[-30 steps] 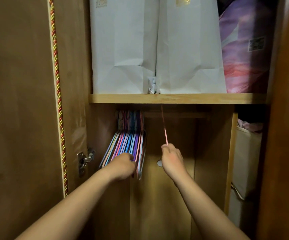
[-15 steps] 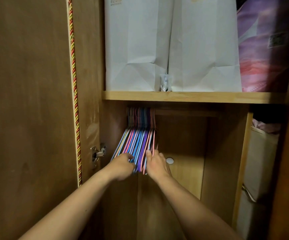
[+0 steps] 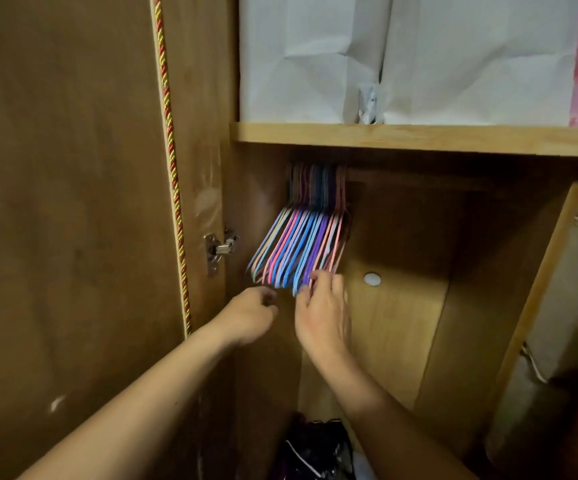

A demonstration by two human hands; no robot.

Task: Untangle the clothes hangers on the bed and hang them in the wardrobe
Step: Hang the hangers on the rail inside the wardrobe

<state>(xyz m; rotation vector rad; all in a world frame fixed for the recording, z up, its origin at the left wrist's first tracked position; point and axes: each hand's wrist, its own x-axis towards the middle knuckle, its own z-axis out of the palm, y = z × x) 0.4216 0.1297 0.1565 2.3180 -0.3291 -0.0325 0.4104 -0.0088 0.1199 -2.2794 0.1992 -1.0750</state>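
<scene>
The hangers [image 3: 301,244] are hanging bunched under the shelf [image 3: 419,138], being squared up. They are being touched by the right hand [image 3: 322,313], fingers loosely spread; the left hand [image 3: 249,318], loosely curled, is holding nothing. More hangers are probably being called for next.

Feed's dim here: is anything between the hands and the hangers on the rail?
Nothing visible. The right hand already touches the hangers at their lower ends; the left hand sits just below them with open space between.
</scene>
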